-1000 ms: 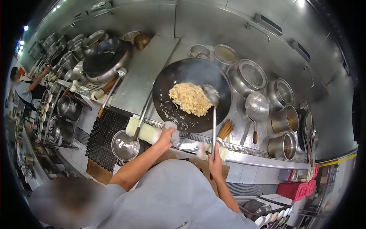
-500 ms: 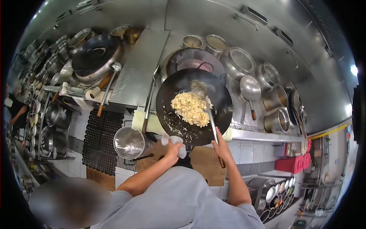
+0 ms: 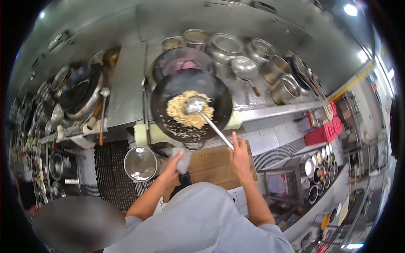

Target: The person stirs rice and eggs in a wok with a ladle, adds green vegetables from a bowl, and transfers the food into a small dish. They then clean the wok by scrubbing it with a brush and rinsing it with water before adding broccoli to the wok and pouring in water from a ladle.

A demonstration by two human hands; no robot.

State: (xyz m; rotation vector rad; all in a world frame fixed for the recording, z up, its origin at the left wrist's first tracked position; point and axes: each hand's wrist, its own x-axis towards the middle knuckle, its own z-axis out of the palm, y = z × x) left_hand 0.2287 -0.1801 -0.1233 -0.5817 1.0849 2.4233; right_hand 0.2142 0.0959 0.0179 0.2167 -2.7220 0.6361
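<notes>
A black wok (image 3: 162,92) sits tilted towards me at the edge of the steel counter, with its near loop handle (image 3: 194,146) showing. In it lies a mound of yellowish fried rice (image 3: 179,105), and loose grains are scattered on the near side. My right hand (image 3: 239,157) is closed round the long handle of a metal ladle (image 3: 214,127), whose bowl rests on the rice. Left of the loop handle, my left hand (image 3: 172,166) grips a crumpled whitish cloth (image 3: 184,161). The cloth appears apart from the handle.
Behind the wok stands a pan with a pinkish inside (image 3: 179,65). A perforated strainer (image 3: 244,68) and several steel pots (image 3: 227,44) line the counter. Another wok (image 3: 80,92) is at left. A metal bucket (image 3: 142,163) stands below, left of my hand. Red bins (image 3: 322,134) are at right.
My left hand and the cloth have drawn back from the wok's rim, baring the loop handle. The ladle's bowl has swung down onto the rice. The whole view has turned to the right.
</notes>
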